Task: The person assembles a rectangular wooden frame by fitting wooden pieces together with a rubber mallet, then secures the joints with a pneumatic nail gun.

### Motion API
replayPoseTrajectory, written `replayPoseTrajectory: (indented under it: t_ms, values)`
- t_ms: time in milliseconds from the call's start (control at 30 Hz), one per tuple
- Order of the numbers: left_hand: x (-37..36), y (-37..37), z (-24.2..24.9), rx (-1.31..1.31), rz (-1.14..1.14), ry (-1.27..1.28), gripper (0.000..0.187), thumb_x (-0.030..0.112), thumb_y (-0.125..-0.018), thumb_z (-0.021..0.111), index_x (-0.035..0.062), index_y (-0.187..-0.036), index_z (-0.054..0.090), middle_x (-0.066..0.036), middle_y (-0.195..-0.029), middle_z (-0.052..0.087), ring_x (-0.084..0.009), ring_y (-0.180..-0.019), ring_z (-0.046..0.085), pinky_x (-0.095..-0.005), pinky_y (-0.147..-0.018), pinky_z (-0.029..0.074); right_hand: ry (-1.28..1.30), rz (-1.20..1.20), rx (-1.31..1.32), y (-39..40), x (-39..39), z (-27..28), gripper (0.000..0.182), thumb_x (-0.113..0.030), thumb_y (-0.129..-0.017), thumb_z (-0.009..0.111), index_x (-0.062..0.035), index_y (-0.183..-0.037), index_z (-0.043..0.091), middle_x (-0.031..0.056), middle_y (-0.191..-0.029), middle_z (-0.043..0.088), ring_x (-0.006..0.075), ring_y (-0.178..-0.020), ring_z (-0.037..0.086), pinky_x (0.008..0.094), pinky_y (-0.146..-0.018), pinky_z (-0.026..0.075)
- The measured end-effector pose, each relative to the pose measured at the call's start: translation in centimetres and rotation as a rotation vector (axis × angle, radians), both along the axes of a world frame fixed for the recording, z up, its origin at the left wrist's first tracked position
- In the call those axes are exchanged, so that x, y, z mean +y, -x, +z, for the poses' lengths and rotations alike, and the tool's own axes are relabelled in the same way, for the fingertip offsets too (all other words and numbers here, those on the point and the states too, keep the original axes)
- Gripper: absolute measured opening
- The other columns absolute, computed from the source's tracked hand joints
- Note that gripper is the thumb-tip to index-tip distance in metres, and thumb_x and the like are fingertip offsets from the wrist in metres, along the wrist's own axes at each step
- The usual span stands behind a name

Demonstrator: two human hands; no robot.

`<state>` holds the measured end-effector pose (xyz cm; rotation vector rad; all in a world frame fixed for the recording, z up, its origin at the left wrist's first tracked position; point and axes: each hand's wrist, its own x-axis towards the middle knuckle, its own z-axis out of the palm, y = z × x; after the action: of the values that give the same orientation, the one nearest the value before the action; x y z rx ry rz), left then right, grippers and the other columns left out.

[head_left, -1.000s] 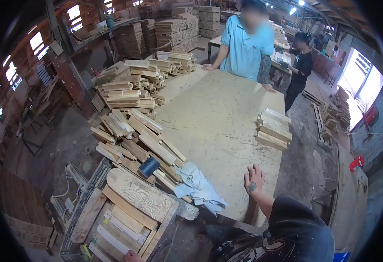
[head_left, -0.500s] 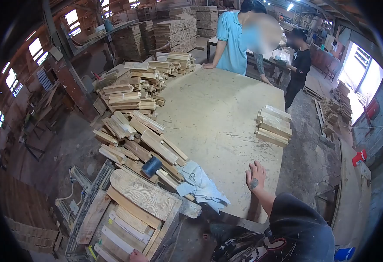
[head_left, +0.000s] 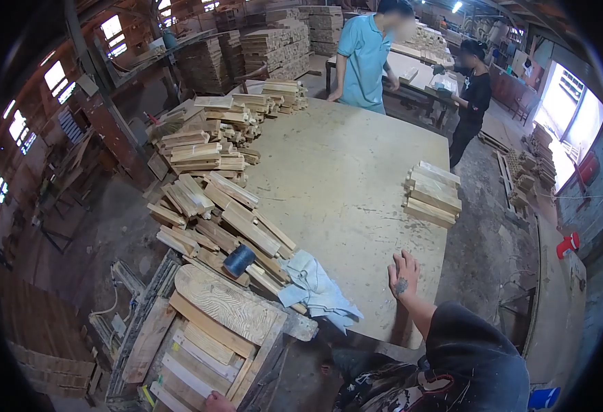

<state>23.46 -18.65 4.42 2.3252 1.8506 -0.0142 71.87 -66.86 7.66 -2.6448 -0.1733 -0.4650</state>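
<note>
While the right hand [head_left: 403, 276] rests on the table [head_left: 336, 178], open and holding nothing, the left hand [head_left: 218, 402] is at a slat [head_left: 186, 376] of the frame [head_left: 227, 305]; whether it grips, I cannot tell. The frame is beside the table, near the mallet [head_left: 239, 261] and cloth [head_left: 320, 294].

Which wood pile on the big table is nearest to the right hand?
The small stack at the right edge of the table; the other piles are along the left side.
</note>
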Motion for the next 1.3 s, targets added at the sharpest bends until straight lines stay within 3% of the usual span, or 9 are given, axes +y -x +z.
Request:
replayPoseTrajectory:
  t_ms: [200,267,367,467,567,867,967,1300]
  values:
    - [-0.6,-1.4,1.2,-0.12,0.07,0.056,0.054,0.048,-0.095,0.046,0.0033,-0.103,0.075,-0.02,-0.102,0.072,-0.0384,-0.094,0.067,-0.049,-0.084,0.052,0.008,-0.012,0.01,0.0,0.1,0.1,0.042,-0.027,-0.09,0.062,-0.0088,-0.127,0.057,0.0157,-0.141,0.047,0.0312,-0.136,0.04,0.0523,-0.114,0.023]
    - [-2.0,-3.1,3.9,0.085,0.087,-0.037,0.054,0.048,-0.096,0.046,0.0028,-0.103,0.075,-0.02,-0.105,0.072,-0.0382,-0.097,0.067,-0.0493,-0.085,0.052,0.008,-0.012,0.011,-0.1,0.0,0.2,0.042,-0.027,-0.09,0.062,-0.009,-0.127,0.058,0.0158,-0.141,0.047,0.031,-0.136,0.04,0.0522,-0.114,0.023]
    - [-0.1,-1.4,0.6,0.018,0.124,0.087,0.055,0.048,-0.098,0.044,0.0031,-0.108,0.074,-0.02,-0.11,0.07,-0.038,-0.101,0.065,-0.0506,-0.089,0.051,0.001,-0.017,0.01,0.1,-0.1,0.1,0.042,-0.027,-0.09,0.062,-0.0092,-0.127,0.058,0.016,-0.141,0.047,0.0307,-0.136,0.04,0.0519,-0.115,0.022]
    - [-3.2,-5.0,7.0,0.171,0.034,0.068,0.057,0.049,-0.1,0.041,0.0033,-0.114,0.072,-0.019,-0.115,0.069,-0.0383,-0.105,0.064,-0.0519,-0.094,0.05,0.01,-0.015,0.001,0.1,0.0,0.2,0.041,-0.027,-0.09,0.063,-0.0094,-0.127,0.057,0.0159,-0.141,0.047,0.0311,-0.135,0.041,0.0512,-0.115,0.023]
    - [-2.0,-2.9,2.7,-0.042,0.206,0.102,0.059,0.05,-0.101,0.039,0.0029,-0.119,0.069,-0.019,-0.118,0.068,-0.0386,-0.109,0.062,-0.0524,-0.097,0.049,0.02,-0.016,0.004,0.0,0.0,0.2,0.041,-0.026,-0.09,0.063,-0.0096,-0.127,0.057,0.0159,-0.141,0.047,0.0316,-0.134,0.042,0.0509,-0.115,0.024]
    - [1.2,0.9,-3.8,-0.048,0.082,0.088,0.056,0.048,-0.101,0.041,0.0025,-0.114,0.071,-0.02,-0.115,0.069,-0.0381,-0.106,0.064,-0.0512,-0.092,0.051,0.013,-0.015,0.015,0.1,0.0,0.3,0.042,-0.026,-0.09,0.063,-0.0098,-0.129,0.056,0.0159,-0.142,0.046,0.0319,-0.135,0.041,0.0514,-0.115,0.023]
    - [-1.4,-1.8,1.7,0.028,0.025,-0.009,0.054,0.047,-0.1,0.043,0.0027,-0.109,0.073,-0.02,-0.111,0.07,-0.0382,-0.102,0.065,-0.0501,-0.089,0.051,0.013,-0.016,0.016,0.1,0.1,0.5,0.043,-0.026,-0.09,0.063,-0.01,-0.129,0.056,0.016,-0.142,0.046,0.0322,-0.135,0.041,0.0516,-0.115,0.023]
    - [-1.1,-2.1,1.9,0.047,0.089,0.027,0.056,0.049,-0.099,0.044,0.0028,-0.106,0.074,-0.019,-0.105,0.072,-0.0379,-0.096,0.066,-0.0498,-0.086,0.051,0.014,-0.019,0.024,0.1,0.1,0.5,0.043,-0.025,-0.09,0.063,-0.0097,-0.129,0.056,0.0158,-0.142,0.046,0.032,-0.135,0.041,0.0519,-0.115,0.023]
